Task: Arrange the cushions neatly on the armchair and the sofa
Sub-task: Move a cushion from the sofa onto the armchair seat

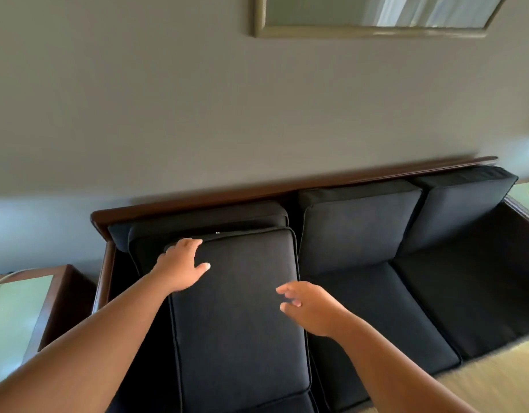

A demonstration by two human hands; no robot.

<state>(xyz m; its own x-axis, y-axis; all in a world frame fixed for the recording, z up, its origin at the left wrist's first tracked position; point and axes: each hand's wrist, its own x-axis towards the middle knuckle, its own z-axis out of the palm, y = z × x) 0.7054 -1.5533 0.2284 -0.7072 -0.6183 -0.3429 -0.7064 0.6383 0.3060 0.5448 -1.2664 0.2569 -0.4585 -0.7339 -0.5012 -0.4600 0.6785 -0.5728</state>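
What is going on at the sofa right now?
A person is handling a dark cushion that leans at the left end of the sofa. The left hand grips its top edge; the right hand hovers open by its right side. The middle back cushion and right back cushion stand in place.

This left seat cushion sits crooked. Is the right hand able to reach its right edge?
Probably yes: the right hand hovers open at the right edge of the left seat cushion, with nothing between them.
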